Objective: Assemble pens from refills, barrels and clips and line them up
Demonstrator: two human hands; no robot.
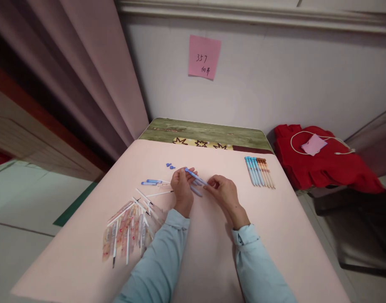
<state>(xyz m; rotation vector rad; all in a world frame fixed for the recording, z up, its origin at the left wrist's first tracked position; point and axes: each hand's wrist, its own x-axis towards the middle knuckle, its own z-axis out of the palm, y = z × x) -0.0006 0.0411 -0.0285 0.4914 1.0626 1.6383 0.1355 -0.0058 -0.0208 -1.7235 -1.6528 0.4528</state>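
A blue pen (196, 175) slants between my two hands above the table. My left hand (182, 187) is closed around it near its darker blue top end. The fingertips of my right hand (223, 192) pinch its lower, paler end. Just under the pen, another pale blue pen part (196, 192) shows, partly hidden by my left hand. Two small blue pieces (170, 166) lie beyond my left hand. Left of that hand are blue pen barrels (152, 182) and several thin white refills (159, 194) with dark tips.
A heap of clear, pink-patterned tubes (126, 231) mixed with refills covers the table's left side. A row of finished-looking blue and brown-topped pens (259, 172) lies at the right. The pale tabletop (208, 261) ends before a green strip. Red cloth (325, 168) with a white cable sits beyond the right edge.
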